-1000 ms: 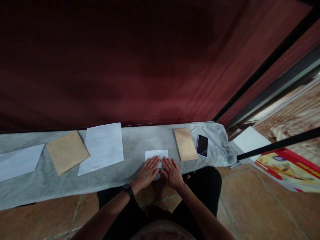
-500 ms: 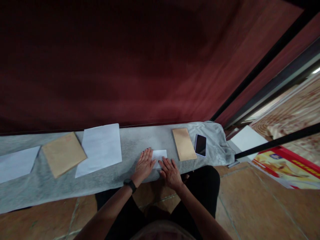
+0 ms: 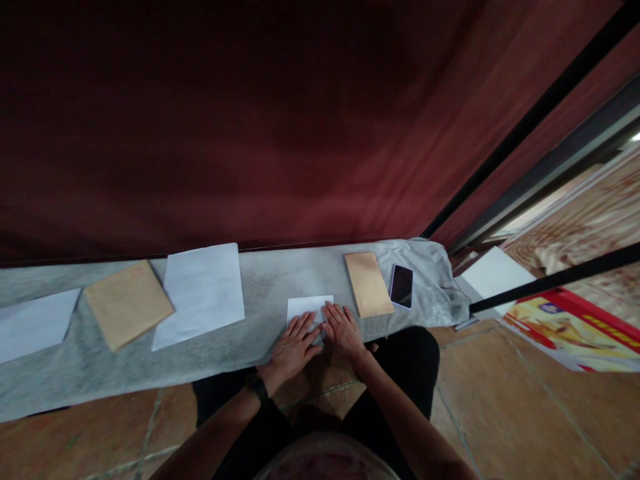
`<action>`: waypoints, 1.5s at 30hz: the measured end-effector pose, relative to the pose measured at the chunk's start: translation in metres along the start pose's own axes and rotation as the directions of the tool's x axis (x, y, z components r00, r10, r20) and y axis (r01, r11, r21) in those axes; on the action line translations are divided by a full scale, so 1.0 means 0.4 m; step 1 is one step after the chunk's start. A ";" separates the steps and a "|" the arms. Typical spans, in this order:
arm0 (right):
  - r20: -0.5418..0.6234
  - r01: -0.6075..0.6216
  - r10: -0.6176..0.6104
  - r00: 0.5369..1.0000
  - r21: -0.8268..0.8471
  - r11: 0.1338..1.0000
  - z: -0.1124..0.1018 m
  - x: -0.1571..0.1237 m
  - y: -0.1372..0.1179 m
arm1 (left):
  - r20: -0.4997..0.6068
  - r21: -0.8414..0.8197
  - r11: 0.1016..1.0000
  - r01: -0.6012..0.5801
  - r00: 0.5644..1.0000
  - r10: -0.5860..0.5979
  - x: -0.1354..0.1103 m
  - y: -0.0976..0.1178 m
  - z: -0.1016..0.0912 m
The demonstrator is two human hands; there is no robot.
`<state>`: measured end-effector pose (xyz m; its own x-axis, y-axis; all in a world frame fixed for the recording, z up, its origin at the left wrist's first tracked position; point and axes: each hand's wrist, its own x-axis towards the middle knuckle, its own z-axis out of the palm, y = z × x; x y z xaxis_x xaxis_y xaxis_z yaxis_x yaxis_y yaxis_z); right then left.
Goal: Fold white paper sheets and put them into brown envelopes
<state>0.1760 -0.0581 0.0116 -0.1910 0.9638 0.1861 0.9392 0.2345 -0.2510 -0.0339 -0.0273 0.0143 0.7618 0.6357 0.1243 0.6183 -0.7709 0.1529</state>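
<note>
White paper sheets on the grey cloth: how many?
3 visible: a left sheet, cut off by the frame edge; a large sheet, mid-left; a small sheet under left hand and right hand. Any stacked underneath would be hidden.

Upper limbs: the left hand and right hand are bare, and both forearms are uncovered along their visible length. Left wrist: a black wristband, with a thicker, watch-like part, encircles it just behind the hand. Legs: the trousers are plain black, smoothly rounded over the knees. Trunk: an apparent garment, dull reddish and faintly mottled, shows as a curved form; its cut is too blurred to tell.
</note>
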 end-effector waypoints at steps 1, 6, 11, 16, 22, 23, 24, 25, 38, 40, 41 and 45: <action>0.000 -0.014 0.014 1.000 -0.006 1.000 0.002 0.009 0.004 | 0.004 -0.003 1.000 -0.002 1.000 0.002 0.000 0.000 0.000; -0.024 -0.085 0.084 0.996 -0.028 0.996 0.017 0.045 0.018 | 0.003 -0.002 1.000 -0.001 1.000 0.001 -0.003 0.002 0.008; -0.087 -0.138 0.135 0.987 -0.031 0.990 0.029 0.039 -0.011 | 0.007 0.017 1.000 0.002 1.000 -0.002 -0.003 0.000 0.015; -0.056 -0.027 0.026 0.998 -0.026 0.999 0.034 -0.019 -0.045 | 0.004 0.003 1.000 -0.012 1.000 0.012 -0.006 -0.003 0.016; -0.056 -0.064 0.062 0.997 -0.037 0.997 0.027 -0.058 -0.049 | -0.046 -0.013 0.997 0.082 0.996 -0.082 -0.006 0.001 0.030; -0.059 -0.076 0.074 0.995 -0.038 0.996 0.025 -0.058 -0.050 | -0.061 -0.009 0.993 0.114 0.992 -0.115 -0.006 0.000 0.032; -0.061 -0.085 0.083 0.995 -0.040 0.996 0.025 -0.058 -0.051 | -0.076 -0.004 0.989 0.146 0.986 -0.146 -0.006 -0.002 0.034; -0.062 -0.091 0.089 0.994 -0.041 0.995 0.024 -0.058 -0.052 | -0.088 0.001 0.985 0.174 0.981 -0.173 -0.006 -0.005 0.035; -0.064 -0.067 0.062 0.996 -0.081 0.994 0.045 -0.061 -0.046 | -0.058 -0.084 0.989 0.119 0.991 -0.124 0.113 0.047 0.032; -0.061 -0.052 0.047 0.997 -0.087 0.995 0.048 -0.063 -0.044 | -0.039 -0.096 0.988 0.122 0.991 -0.126 0.134 0.067 0.041; -0.062 -0.050 0.045 0.997 -0.088 0.995 0.049 -0.064 -0.044 | -0.037 -0.098 0.986 0.136 0.989 -0.140 0.141 0.071 0.046; -0.064 -0.064 0.059 0.996 -0.077 0.995 0.048 -0.064 -0.044 | -0.065 -0.089 0.982 0.169 0.982 -0.175 0.139 0.051 0.052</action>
<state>0.1589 -0.0846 -0.0072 -0.1169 0.9658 0.2315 0.9687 0.1623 -0.1881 0.0252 -0.0085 0.0038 0.6276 0.7622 0.1588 0.7185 -0.6456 0.2588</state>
